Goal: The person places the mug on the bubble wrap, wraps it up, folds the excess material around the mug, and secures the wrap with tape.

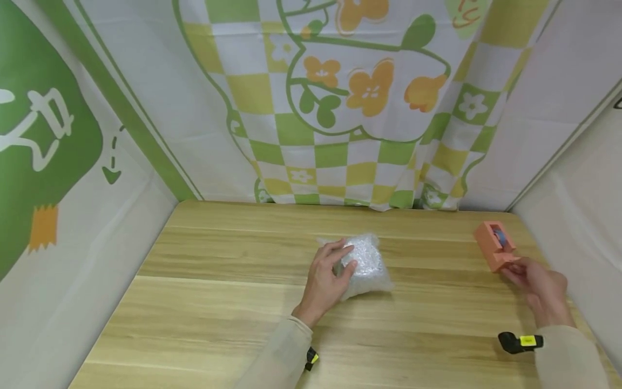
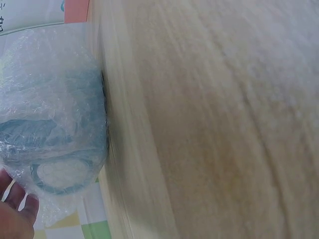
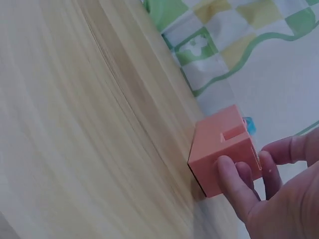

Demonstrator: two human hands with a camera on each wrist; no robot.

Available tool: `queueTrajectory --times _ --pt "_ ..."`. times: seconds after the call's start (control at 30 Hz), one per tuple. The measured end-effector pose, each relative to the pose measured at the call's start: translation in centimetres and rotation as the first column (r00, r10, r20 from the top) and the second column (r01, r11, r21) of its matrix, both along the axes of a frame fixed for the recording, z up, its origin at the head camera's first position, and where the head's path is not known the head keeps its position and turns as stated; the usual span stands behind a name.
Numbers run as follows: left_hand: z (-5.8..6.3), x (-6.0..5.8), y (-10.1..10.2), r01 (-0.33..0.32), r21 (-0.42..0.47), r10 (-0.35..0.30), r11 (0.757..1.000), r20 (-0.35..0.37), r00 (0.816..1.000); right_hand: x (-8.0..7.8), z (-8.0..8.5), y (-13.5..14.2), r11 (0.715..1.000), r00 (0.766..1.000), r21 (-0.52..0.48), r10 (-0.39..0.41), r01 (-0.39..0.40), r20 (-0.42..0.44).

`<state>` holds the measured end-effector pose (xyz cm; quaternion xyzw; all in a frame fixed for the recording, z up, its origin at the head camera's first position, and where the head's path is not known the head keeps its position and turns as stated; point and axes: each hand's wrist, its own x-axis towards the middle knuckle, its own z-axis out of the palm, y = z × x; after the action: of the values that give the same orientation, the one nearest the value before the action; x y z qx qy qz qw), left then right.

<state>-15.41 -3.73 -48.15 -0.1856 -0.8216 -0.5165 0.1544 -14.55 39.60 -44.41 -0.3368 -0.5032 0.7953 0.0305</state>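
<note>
A bubble-wrapped package [image 1: 366, 265] lies on the table in front of me. Through its clear wrap [image 2: 55, 109], the left wrist view shows something bluish with a pale oval part. My left hand [image 1: 325, 278] rests on the package's left side, fingers and thumb spread loosely. Only some left fingers [image 2: 25, 201] appear in the left wrist view, by the wrap's edge. To the right stands a salmon-pink tape dispenser [image 1: 488, 246] with a blue roll in it. My right hand [image 1: 541, 283] grips its near end, thumb [image 3: 232, 179] against the face and fingers at the cutter edge.
The wood-grain table [image 1: 218, 308] runs back to a patterned curtain [image 1: 340, 162]. White fabric walls stand on both sides; an orange patch [image 1: 44, 228] marks the left one. Black wrist devices with yellow labels [image 1: 527, 341] sit by both sleeves.
</note>
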Motion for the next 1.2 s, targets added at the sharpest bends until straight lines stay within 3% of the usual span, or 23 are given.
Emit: queueTrajectory --times 0.13,0.43,0.7,1.03,1.2 --pt "0.0 0.0 0.0 -0.003 0.000 0.003 1.000 0.000 1.000 0.1 -0.2 -0.3 0.996 0.998 -0.085 0.007 -0.013 -0.067" --pt "0.0 0.0 0.0 -0.004 0.007 0.005 1.000 -0.027 1.000 0.0 -0.2 -1.3 0.999 0.999 0.041 -0.011 0.012 -0.043" --pt "-0.1 -0.1 0.0 0.003 0.009 -0.003 1.000 -0.037 0.999 0.3 -0.6 -1.6 1.000 0.997 0.015 -0.024 0.025 -0.075" --pt "-0.1 -0.1 0.0 0.009 0.019 -0.008 1.000 -0.044 0.999 1.5 0.1 -1.4 0.978 0.997 0.200 0.061 -0.050 -0.052" --pt "-0.1 0.0 -0.1 0.010 0.020 -0.009 1.000 -0.042 0.999 1.7 0.4 -1.2 0.967 0.996 0.243 0.085 -0.074 -0.035"
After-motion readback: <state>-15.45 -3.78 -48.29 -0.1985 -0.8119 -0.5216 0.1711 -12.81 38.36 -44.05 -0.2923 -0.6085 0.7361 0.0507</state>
